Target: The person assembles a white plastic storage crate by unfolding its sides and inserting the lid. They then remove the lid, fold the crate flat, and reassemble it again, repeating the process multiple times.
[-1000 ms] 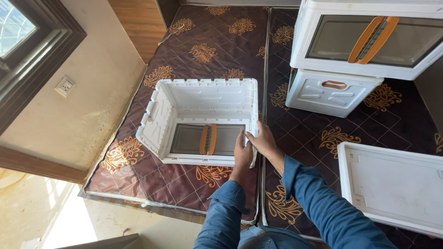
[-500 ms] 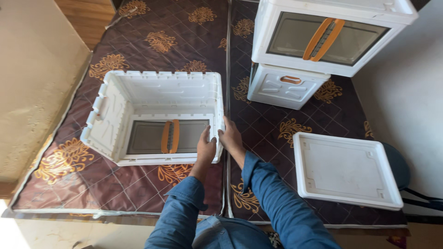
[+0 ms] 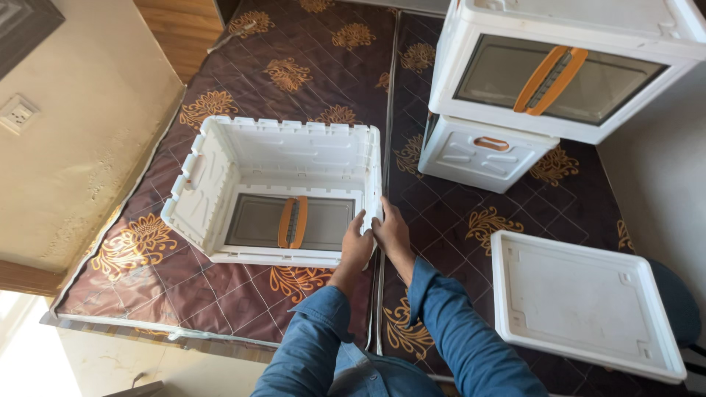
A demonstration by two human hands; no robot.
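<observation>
Head view: the open white plastic folding crate (image 3: pixel 283 191) lies on the brown flowered mattress (image 3: pixel 243 66). The left hand (image 3: pixel 355 246) and right hand (image 3: pixel 392 231) pinch its thin right wall. It looks light, stiff and smooth; the rims seem best to hold.

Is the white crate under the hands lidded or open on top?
Open: the crate shows bare inner walls and nothing inside; a loose white lid lies apart on the mattress.

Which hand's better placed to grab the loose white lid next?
Right, probably. The right hand is on the outer side of the open white crate, nearer the white lid lying flat on the mattress. The left hand grips the crate's corner from inside.
</observation>
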